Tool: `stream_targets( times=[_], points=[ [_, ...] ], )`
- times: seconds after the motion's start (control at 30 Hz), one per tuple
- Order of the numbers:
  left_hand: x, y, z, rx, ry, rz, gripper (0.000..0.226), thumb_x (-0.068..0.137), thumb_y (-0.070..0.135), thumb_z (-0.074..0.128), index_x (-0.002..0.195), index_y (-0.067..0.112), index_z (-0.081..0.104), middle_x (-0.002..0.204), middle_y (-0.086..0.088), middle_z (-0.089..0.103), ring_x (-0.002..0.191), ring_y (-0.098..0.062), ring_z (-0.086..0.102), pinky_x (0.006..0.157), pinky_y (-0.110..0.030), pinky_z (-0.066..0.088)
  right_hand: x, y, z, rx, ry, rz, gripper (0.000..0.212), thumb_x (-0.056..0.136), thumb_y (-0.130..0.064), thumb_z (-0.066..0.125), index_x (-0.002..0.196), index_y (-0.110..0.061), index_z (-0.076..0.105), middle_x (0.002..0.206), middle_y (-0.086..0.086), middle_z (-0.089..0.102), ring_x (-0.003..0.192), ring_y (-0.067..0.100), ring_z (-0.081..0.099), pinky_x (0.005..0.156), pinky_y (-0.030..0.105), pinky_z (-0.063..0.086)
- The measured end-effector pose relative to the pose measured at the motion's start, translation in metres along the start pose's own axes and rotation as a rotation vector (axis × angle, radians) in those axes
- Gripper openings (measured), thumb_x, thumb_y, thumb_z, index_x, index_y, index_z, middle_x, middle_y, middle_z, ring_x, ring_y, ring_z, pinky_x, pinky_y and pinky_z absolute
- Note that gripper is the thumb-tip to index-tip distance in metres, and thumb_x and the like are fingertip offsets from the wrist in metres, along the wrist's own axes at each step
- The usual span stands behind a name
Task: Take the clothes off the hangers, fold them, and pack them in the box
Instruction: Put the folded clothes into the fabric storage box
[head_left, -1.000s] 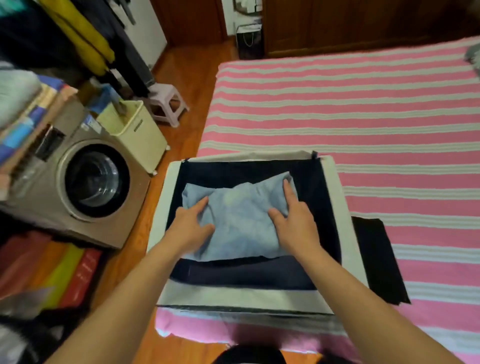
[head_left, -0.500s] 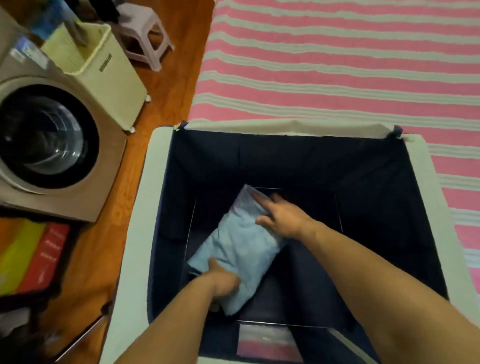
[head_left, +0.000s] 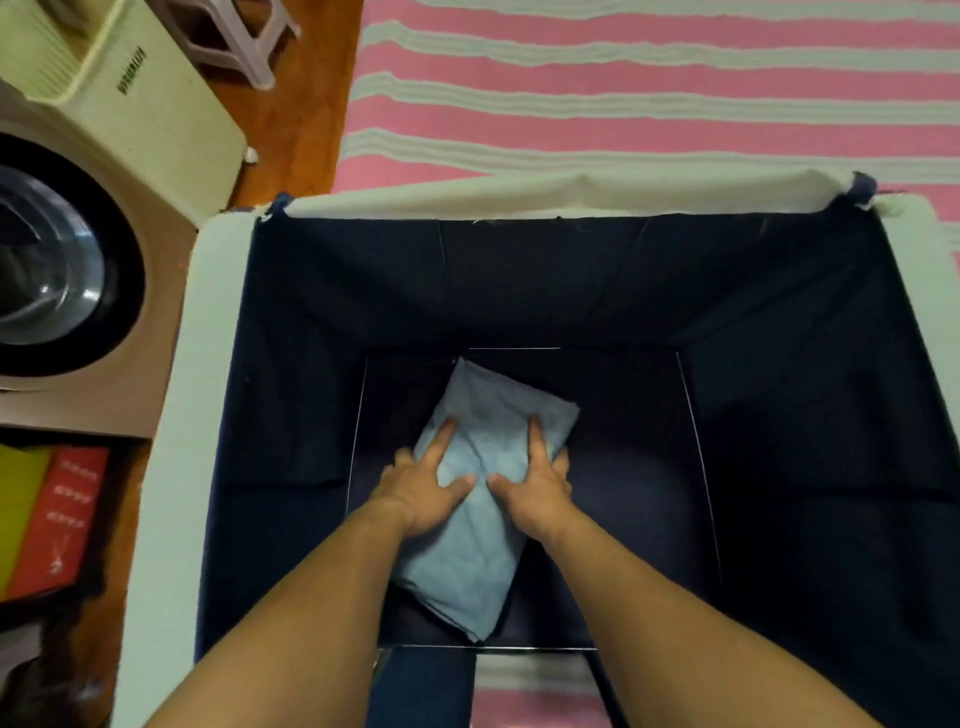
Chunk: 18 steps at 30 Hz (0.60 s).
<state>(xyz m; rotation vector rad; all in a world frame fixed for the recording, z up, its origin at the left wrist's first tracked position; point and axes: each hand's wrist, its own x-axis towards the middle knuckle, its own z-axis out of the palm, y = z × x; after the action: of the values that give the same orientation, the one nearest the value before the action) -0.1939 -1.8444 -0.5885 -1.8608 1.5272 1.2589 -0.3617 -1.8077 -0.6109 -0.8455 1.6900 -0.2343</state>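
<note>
A folded light-blue garment (head_left: 467, 561) lies tilted on the floor of a deep fabric box (head_left: 166, 415) with a cream rim and dark navy lining. Both my arms reach down into the box. My left hand (head_left: 421, 483) lies flat on the garment's left side with fingers spread. My right hand (head_left: 537, 478) presses on its right side, and its outer fingers wrap over the garment's right edge. No hangers are in view.
The box stands on a bed with a pink and white striped cover (head_left: 623, 93). To the left are a front-loading washing machine (head_left: 57, 270), a cream plastic bin (head_left: 119, 98) and a small stool (head_left: 244, 36) on a wooden floor. Coloured items (head_left: 47, 519) sit at lower left.
The garment went from the top of the box down to its floor. My left hand came out from under its near end and both hands now press on top; the camera has leaned in closer.
</note>
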Motion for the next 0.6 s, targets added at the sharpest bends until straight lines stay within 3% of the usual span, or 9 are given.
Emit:
stream_targets(
  times=[0.1,0.17,0.27,0.4,0.5,0.6],
  points=[
    [-0.009,-0.012,0.008,-0.156,-0.060,-0.081,0.088,0.094,0.060,0.056,0.145,0.068,-0.015,0.160,-0.020,0.021,0.141,-0.041,0.039,0.115,-0.049,0.035,0.013,-0.002,0.002,-0.128,-0.011,-0.094,0.092,0.093,-0.039,0.066,0.152,-0.058,-0.002,0.165,0.000,-0.012,0.149,0.035,0.014,0.119,0.044,0.027],
    [-0.021,-0.020,0.014,-0.117,-0.067,-0.134,0.092,0.096,0.058,0.054,0.146,0.063,-0.023,0.164,-0.022,0.015,0.144,-0.041,0.036,0.116,-0.050,0.033,0.018,-0.008,0.000,-0.223,-0.035,-0.183,0.090,0.093,-0.039,0.067,0.153,-0.057,0.003,0.167,0.002,-0.013,0.151,0.037,0.010,0.121,0.045,0.025],
    [-0.029,-0.024,0.006,0.046,0.079,-0.144,0.085,0.101,0.052,0.046,0.147,0.060,-0.025,0.161,-0.013,0.022,0.140,-0.036,0.040,0.109,-0.050,0.040,0.014,-0.019,0.005,-0.343,-0.079,-0.216,0.091,0.092,-0.044,0.066,0.155,-0.053,0.000,0.167,0.005,-0.014,0.150,0.040,0.013,0.117,0.047,0.029],
    [-0.027,-0.020,0.001,0.052,0.164,-0.100,0.076,0.106,0.031,0.038,0.148,0.061,-0.018,0.154,-0.004,0.027,0.125,-0.028,0.050,0.098,-0.043,0.047,0.003,-0.021,0.015,-0.400,-0.105,-0.179,0.100,0.092,-0.045,0.067,0.156,-0.047,-0.009,0.164,0.011,-0.020,0.148,0.041,0.016,0.115,0.048,0.031],
    [-0.028,-0.020,0.006,0.094,0.119,-0.130,0.076,0.107,0.026,0.034,0.149,0.060,-0.019,0.162,-0.005,0.015,0.131,-0.030,0.047,0.095,-0.041,0.047,0.004,-0.022,0.019,-0.412,-0.107,-0.155,0.099,0.092,-0.045,0.066,0.155,-0.049,-0.011,0.164,0.010,-0.020,0.147,0.041,0.019,0.114,0.047,0.032],
    [-0.040,-0.007,-0.002,0.157,0.070,-0.188,0.088,0.101,0.014,0.041,0.154,0.054,-0.016,0.167,-0.010,-0.001,0.147,-0.035,0.028,0.108,-0.047,0.041,-0.003,-0.031,0.006,-0.489,-0.177,-0.091,0.097,0.093,-0.046,0.064,0.155,-0.048,-0.011,0.165,0.009,-0.015,0.146,0.041,0.025,0.115,0.047,0.034]
  ],
)
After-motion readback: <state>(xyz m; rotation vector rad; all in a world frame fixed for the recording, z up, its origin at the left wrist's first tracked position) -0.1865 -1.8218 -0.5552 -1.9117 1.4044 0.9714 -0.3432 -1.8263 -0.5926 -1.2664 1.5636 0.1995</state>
